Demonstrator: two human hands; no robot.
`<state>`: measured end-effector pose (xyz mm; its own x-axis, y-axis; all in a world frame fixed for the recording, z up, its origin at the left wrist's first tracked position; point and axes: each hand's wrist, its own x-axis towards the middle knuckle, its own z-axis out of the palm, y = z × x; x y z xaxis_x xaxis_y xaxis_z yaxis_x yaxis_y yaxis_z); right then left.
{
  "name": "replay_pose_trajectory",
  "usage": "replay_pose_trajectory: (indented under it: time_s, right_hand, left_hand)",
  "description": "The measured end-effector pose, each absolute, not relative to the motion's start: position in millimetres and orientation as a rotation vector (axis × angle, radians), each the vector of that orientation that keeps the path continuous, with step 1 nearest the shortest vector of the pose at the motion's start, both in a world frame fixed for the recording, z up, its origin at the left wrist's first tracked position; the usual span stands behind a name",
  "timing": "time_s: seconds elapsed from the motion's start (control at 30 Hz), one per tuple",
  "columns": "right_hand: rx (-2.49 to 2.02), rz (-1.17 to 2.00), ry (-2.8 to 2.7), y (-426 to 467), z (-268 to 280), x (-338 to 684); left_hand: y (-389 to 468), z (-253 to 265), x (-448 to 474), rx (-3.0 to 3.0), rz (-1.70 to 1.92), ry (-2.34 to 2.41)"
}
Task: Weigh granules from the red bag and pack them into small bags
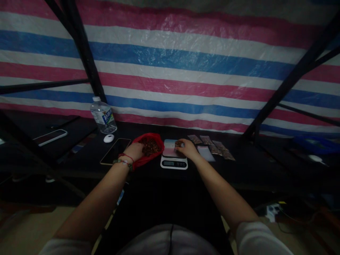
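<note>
Resting left of our digital scale point(174, 165) | left hand point(135, 151) in red bag point(146, 160), brown pieces point(152, 146) scaleward | fingers buried, closure untellable | right hand point(189, 148) over scale, grip unclear

The black table point(247, 170) carries, from left to right, a clear plastic bottle point(103, 117) with a small white rounded object point(108, 138) just in front, a dark-screened phone point(114, 152), an open red bag point(152, 136) of brown pieces point(151, 147), a white digital scale point(174, 166) and several filled clear packets point(206, 140).
</note>
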<state>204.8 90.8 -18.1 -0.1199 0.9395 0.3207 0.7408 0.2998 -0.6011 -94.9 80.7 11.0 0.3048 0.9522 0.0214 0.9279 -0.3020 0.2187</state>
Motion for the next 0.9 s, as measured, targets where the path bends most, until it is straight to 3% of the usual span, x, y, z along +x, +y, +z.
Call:
replay_pose_trajectory:
  time_s: [0.17, 0.43, 0.9]
  right_hand:
    - [-1.444, 0.297, -1.717, 81.6, -26.1, 224.2]
    - [-1.437, 0.538, -1.506, 39.1, -57.1, 259.0]
    - [-1.499, 0.409, -1.495, 29.4, -69.1, 258.7]
  left_hand:
    - [100.3, 10.3, -87.5, 2.367, 0.120, 1.817]
    - [111.8, 16.3, -81.4, 2.399, 0.168, 1.800]
    - [102.3, 30.6, -78.1, 2.504, -0.008, 1.730]
